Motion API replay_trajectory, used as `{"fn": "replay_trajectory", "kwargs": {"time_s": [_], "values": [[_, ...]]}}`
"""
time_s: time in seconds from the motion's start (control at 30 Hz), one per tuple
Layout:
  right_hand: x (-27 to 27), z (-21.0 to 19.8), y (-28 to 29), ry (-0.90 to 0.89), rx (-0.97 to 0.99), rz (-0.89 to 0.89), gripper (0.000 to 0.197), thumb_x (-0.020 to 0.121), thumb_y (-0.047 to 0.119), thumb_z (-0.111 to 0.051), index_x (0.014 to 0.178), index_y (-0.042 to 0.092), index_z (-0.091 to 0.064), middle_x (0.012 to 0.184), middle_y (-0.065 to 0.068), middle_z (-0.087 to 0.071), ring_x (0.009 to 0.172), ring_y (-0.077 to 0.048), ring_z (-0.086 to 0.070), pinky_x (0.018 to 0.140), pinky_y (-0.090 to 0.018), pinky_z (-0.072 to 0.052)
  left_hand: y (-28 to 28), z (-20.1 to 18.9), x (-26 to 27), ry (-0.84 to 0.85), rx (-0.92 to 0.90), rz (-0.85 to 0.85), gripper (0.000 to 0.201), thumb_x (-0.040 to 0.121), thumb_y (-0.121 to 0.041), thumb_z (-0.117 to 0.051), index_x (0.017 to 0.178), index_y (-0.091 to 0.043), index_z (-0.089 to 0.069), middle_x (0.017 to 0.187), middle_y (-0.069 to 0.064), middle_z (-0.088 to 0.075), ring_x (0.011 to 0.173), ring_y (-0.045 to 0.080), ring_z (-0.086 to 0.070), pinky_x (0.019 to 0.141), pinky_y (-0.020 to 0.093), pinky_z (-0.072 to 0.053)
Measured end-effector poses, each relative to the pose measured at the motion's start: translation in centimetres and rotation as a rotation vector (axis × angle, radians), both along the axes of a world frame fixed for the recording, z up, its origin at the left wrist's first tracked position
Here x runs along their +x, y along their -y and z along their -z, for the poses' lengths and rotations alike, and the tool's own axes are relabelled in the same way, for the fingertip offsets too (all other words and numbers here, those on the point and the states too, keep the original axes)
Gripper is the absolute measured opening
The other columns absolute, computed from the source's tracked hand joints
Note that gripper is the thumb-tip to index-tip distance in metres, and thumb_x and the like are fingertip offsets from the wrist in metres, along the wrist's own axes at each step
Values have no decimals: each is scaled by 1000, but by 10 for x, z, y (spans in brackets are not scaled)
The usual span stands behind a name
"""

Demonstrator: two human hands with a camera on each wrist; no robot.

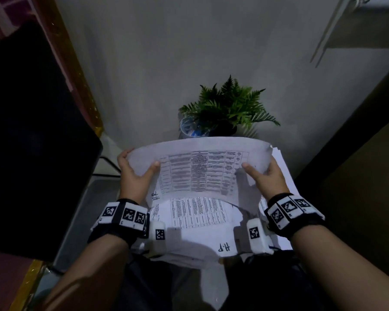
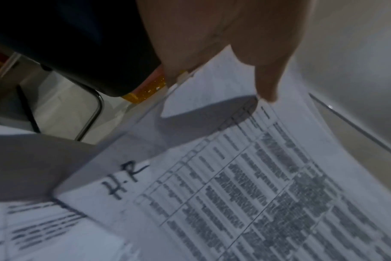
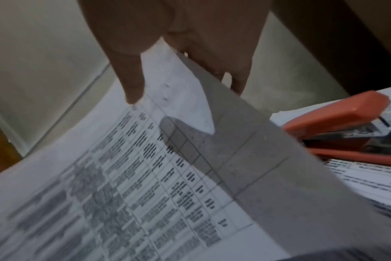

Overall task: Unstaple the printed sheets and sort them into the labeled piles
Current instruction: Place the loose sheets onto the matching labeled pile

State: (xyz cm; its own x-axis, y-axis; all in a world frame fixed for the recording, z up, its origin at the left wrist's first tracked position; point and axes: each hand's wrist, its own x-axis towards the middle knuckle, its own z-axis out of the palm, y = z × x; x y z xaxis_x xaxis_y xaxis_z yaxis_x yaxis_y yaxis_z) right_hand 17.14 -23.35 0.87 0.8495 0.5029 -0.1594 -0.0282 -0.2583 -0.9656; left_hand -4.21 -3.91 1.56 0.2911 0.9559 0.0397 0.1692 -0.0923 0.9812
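so the person's got one printed sheet (image 1: 198, 169) held up in the air by its two side edges, left hand (image 1: 135, 173) pinching the left edge with thumb on the printed face and fingers behind, right hand (image 1: 267, 176) doing the same on the right edge. both grips are pinching the paper, not spread. my guess is it's held up and bowed like that so they can read the handwritten "h.r" in the near left corner and decide which pile it goes to. right under it there's another sheet (image 1: 200, 232) lying on the pile, also marked "h.r" near its front edge, so that looks like the matching stack. in the right wrist view you can see little puncture marks near the corner by the thumb, so the staple seems out already. an orange stapler (image 3: 337, 120) sits on more papers just off to the right, close enough to snag on. a potted fern (image 1: 227, 108) and a clear cup thing stand behind at the wall, and a dark chair (image 1: 32, 142) is off to the left.
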Motion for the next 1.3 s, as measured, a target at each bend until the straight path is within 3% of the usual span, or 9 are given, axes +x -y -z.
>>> {"fn": "replay_trajectory", "kwargs": {"time_s": [0.1,0.23,0.33,0.53,0.7,0.9,1.03,1.2,1.3], "values": [[0,5,-1,56,-94,13,41,87,26,-64,125,21,-50,115,-3,-60,107,-22,-56,90,-37,-46,-4,12,-1,-56,-55,14,46,91,-4,-57,130,-6,-32,117,6,-52,110,25,-54,87,27,-42],[-1,5,1,50,-19,70,39,89,20,-63,122,20,-42,109,2,-53,98,-17,-51,84,-30,-40,0,16,2,-14,-90,-5,41,94,-5,-51,130,-6,-32,112,4,-54,98,19,-55,76,21,-44],[-4,5,1,63,-45,50,40,92,22,-58,128,17,-41,110,3,-49,98,-14,-46,84,-29,-38,2,23,3,-70,-87,-2,35,96,-5,-46,129,-10,-35,115,7,-55,104,22,-55,87,29,-43],[-1,13,-4,34,36,70,16,97,37,-46,104,22,-44,87,11,-56,82,-12,-55,65,-28,-40,1,32,8,-131,-130,81,30,98,-12,-42,122,-26,-30,121,7,-50,109,29,-55,96,47,-46],[10,16,-1,85,35,164,13,93,37,-52,97,25,-48,91,-5,-65,87,-25,-61,77,-38,-48,-8,32,4,-162,-85,17,23,96,-12,-41,112,-28,-35,112,12,-61,99,29,-61,89,46,-51],[10,12,3,40,-22,20,7,95,21,-52,99,20,-59,88,4,-67,84,-16,-63,75,-28,-49,-16,37,-4,-367,-143,58,36,93,-5,-44,128,-10,-35,121,16,-56,107,30,-55,94,38,-44],[7,19,-2,106,-234,-85,32,92,42,-45,115,20,-53,110,-2,-63,101,-23,-58,91,-35,-45,-11,20,5,-651,277,-55,67,83,-11,-61,142,-7,-30,146,19,-33,133,36,-33,112,44,-25],[-8,20,-12,70,-243,-225,13,92,42,-45,94,30,-49,84,7,-56,83,-18,-53,82,-33,-43,23,-15,57,-686,679,550,45,97,-32,-42,141,-25,-39,152,1,-32,141,21,-23,117,43,-1],[-7,18,-17,73,-234,-259,25,93,37,-47,114,25,-53,113,-3,-63,104,-23,-57,96,-43,-45,35,-19,82,-650,629,682,36,98,-30,-45,135,-31,-47,140,-2,-49,132,16,-40,115,38,-13]]}}
